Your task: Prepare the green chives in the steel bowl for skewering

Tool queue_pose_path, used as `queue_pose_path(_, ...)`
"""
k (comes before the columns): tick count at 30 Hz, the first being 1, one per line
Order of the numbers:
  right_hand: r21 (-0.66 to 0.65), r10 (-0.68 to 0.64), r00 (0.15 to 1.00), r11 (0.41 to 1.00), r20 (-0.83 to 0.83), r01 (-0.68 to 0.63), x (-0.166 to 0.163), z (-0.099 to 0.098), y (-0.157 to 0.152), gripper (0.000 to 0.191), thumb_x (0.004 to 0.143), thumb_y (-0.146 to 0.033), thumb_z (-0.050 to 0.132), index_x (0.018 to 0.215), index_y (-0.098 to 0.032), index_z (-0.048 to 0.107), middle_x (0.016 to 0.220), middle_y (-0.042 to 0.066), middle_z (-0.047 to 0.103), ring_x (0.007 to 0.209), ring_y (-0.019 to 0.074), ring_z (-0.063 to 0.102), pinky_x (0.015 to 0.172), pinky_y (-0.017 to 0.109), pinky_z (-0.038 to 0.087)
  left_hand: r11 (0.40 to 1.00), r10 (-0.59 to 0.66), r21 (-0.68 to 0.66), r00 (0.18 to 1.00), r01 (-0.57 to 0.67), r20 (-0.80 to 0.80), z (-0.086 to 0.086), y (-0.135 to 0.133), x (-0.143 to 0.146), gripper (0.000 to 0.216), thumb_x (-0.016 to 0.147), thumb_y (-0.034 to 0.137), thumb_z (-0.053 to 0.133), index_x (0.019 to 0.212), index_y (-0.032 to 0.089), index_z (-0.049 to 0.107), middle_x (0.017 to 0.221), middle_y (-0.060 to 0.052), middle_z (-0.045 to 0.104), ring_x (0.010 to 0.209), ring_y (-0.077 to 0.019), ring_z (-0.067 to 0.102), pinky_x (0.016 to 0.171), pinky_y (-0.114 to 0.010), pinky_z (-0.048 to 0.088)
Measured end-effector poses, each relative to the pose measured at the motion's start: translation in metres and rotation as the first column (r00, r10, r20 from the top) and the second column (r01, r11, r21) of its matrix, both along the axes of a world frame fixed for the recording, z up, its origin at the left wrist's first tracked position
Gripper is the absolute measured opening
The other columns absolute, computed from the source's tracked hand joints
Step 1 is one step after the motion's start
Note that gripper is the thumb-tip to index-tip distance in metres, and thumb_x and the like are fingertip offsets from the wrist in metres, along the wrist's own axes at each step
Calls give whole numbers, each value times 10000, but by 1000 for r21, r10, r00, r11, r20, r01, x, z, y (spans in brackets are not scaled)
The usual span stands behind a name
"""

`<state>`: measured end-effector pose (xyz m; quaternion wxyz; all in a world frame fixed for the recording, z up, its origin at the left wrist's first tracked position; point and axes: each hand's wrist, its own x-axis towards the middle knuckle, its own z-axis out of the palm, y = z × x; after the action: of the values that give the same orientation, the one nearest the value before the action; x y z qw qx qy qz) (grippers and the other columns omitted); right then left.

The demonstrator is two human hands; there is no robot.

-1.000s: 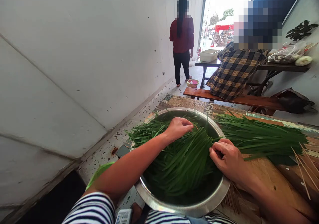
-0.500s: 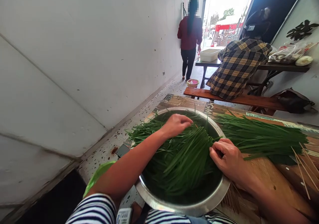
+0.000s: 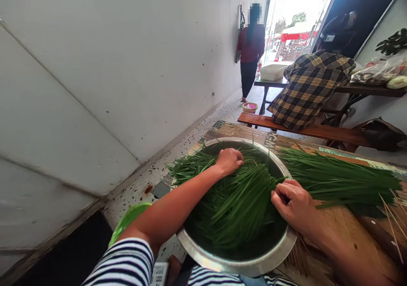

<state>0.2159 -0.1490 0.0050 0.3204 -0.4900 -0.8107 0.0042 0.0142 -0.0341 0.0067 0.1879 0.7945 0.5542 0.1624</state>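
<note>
A wide metal bowl [image 3: 187, 245] is full of long, flat green leaves that look like garlic chives [image 3: 229, 205]. A row of these chives is lined up side by side on a thin skewer [image 3: 255, 163], whose pale tip pokes out at the upper left. My right hand [image 3: 294, 201] pinches the right end of this row at the bowl's rim. Over the bowl's far left part, my left hand [image 3: 229, 162] is closed, fingers curled down among the leaves. Whatever lies in its fingertips is hidden.
Right of the bowl, a chive pile [image 3: 343, 175] lies on the wooden table [image 3: 337, 226], with loose skewers [image 3: 392, 226] beside it. Ahead, a person in plaid [image 3: 311, 91] sits on a red bench [image 3: 337, 138]; another person [image 3: 252, 52] stands by the wall.
My left hand has drawn its fingers in and lower over the leaves. My right hand keeps its pinch. The whole view has shifted slightly, and the standing person has stepped further away.
</note>
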Motion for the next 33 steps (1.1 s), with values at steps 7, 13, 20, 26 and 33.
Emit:
queue_pose_path(7, -4, 4, 1000, 1000, 14, -4, -1, 1, 0, 343, 804, -208, 461, 507, -214, 288, 448, -52, 379, 477, 93, 405, 600, 243, 362, 995, 33, -99, 947, -1, 319, 12, -9, 3, 214, 704, 260, 593, 814, 121, 712, 780, -47, 692, 720, -134, 597, 681, -222, 459)
queue_pose_path(13, -33, -3, 1000, 999, 17, 4, 0, 2, 0, 338, 809, -215, 460, 508, -214, 305, 454, -50, 392, 487, 96, 418, 607, 244, 363, 934, 114, -348, 858, 79, 502, 20, -17, 5, 328, 709, 232, 583, 979, 84, 694, 865, -70, 701, 752, -123, 600, 741, -227, 467)
queue_pose_path(20, -18, -10, 1000, 1000, 7, 11, 0, 0, 0, 337, 796, -210, 464, 497, -214, 308, 448, -51, 381, 485, 96, 411, 586, 240, 348, 984, 53, -179, 967, -8, 249, 30, -16, -4, 286, 783, 253, 532, 991, 135, 689, 875, -68, 682, 835, -161, 581, 789, -282, 442)
queue_pose_path(26, -17, -11, 1000, 1000, -7, 11, 1, -2, 0, 336, 792, -207, 468, 498, -213, 305, 453, -53, 374, 489, 96, 415, 585, 239, 345, 979, 119, 191, 968, -77, -219, 39, -7, -29, 247, 814, 328, 538, 969, 208, 687, 1134, -91, 607, 1064, -233, 515, 915, -374, 360)
queue_pose_path(33, -10, 20, 999, 1000, -31, -21, 2, -3, 0, 338, 794, -202, 476, 515, -213, 286, 467, -55, 347, 490, 94, 387, 582, 239, 349, 988, -139, -123, 875, 92, -463, 37, -9, -31, 584, 629, 499, 681, 1126, 198, 627, 1066, -114, 652, 1007, -272, 580, 797, -305, 449)
